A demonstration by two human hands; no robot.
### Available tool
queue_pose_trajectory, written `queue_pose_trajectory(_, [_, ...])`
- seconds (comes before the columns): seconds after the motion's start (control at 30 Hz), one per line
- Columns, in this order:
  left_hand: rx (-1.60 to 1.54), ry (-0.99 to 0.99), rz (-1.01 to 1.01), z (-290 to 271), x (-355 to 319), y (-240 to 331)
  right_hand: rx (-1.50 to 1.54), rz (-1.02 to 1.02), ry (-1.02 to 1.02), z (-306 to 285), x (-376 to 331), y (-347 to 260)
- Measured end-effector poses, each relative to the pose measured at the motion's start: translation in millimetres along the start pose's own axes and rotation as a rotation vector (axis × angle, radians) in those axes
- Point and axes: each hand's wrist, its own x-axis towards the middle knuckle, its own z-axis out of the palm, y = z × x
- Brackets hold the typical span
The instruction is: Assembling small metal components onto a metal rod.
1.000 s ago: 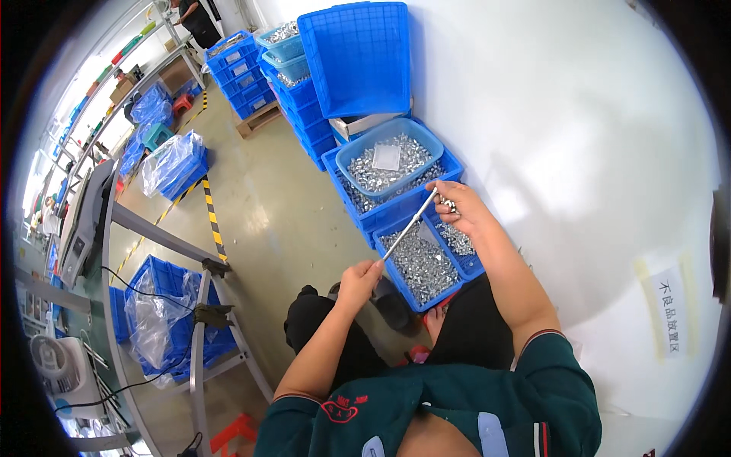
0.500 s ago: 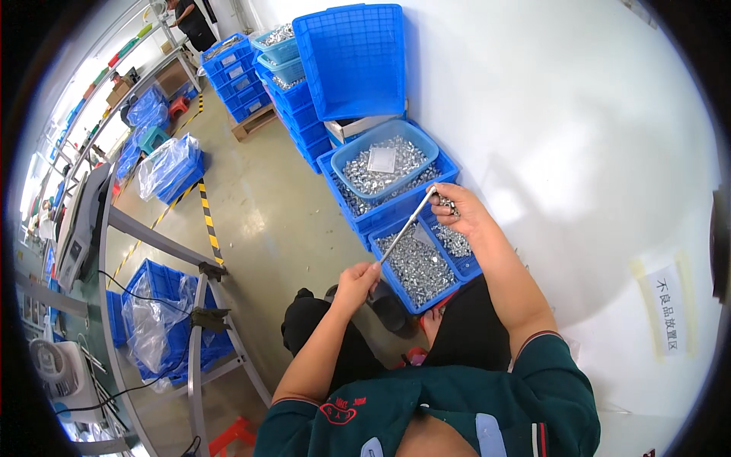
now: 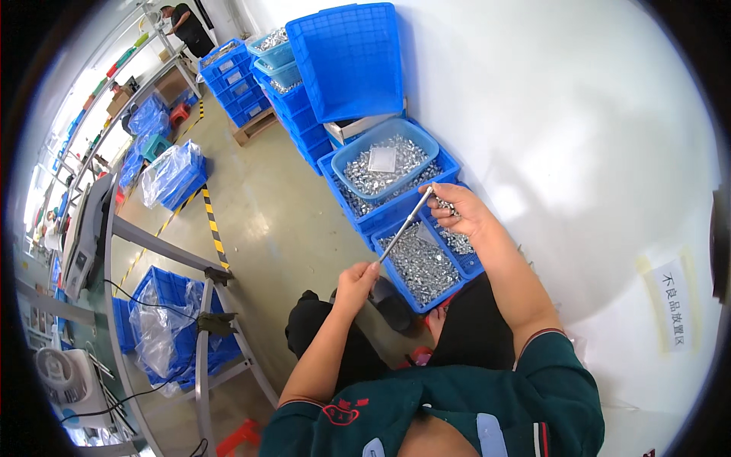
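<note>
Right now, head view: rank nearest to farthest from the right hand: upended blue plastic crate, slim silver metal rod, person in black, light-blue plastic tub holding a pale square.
1. Silver rod: held by the right hand.
2. Light-blue tub: ahead, left.
3. Upended crate: beyond the tub.
4. Person in black: far left background.

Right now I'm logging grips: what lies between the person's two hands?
In the head view, a slim metal rod runs between the left hand and the right hand.

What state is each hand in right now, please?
Left hand: closed around the near end of a metal rod.
Right hand: closed, pinching the rod's far end and holding small metal parts.
</note>
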Motion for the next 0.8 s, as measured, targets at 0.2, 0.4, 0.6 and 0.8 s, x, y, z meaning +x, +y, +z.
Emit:
queue_pose_trajectory(0.2, [-0.050,-0.022,-0.071,2.0,1.3,3.9,-0.115,-0.185,0.070,-7.0,-9.0,-6.8])
queue_pose_trajectory(0.4, [-0.011,-0.056,-0.008,1.5,1.8,-9.9,-0.247,-0.119,0.090,-12.9,-5.2,-6.7])
queue_pose_trajectory(0.6, [0.063,-0.047,-0.110,-2.9,-1.4,1.0,-0.468,-0.107,0.162,1.2,-12.7,-13.9])
queue_pose_trajectory(0.8, [0.123,0.007,-0.018,-5.1,-0.3,-10.4,-0.556,-0.048,0.063,-1.6,-17.6,-22.5])
